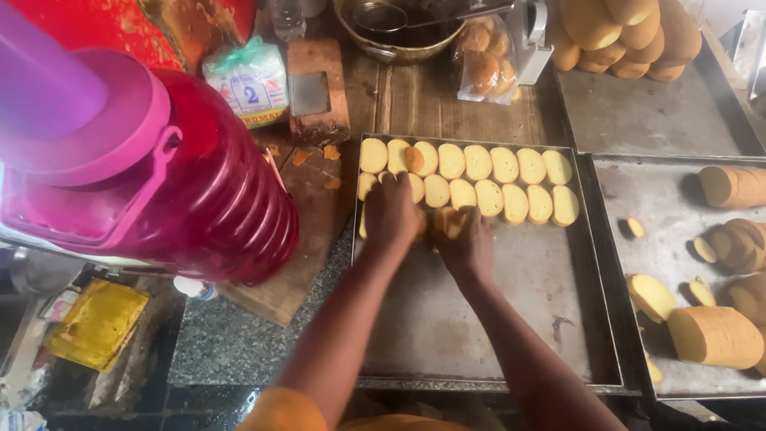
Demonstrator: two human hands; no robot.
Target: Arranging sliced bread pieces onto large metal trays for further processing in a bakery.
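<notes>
Two rows of pale bread slices lie across the upper part of the metal tray, centre frame; laying out a third row appears in hand. Left hand presses flat on slices, fingers loosely curled. Right hand grips several slices; next placement needs the adjacent gap.

The bread slices are pale yellow rounds with thin golden crusts, laid flat in two neat rows along the far end of a shallow metal baking tray. The far row runs almost the tray's full width; the nearer row sits just beside it — slices touching or slightly overlapping. A small stack of slices rests at the left of the nearer row, partly covered. The near part of the tray is bare grey metal.
</notes>
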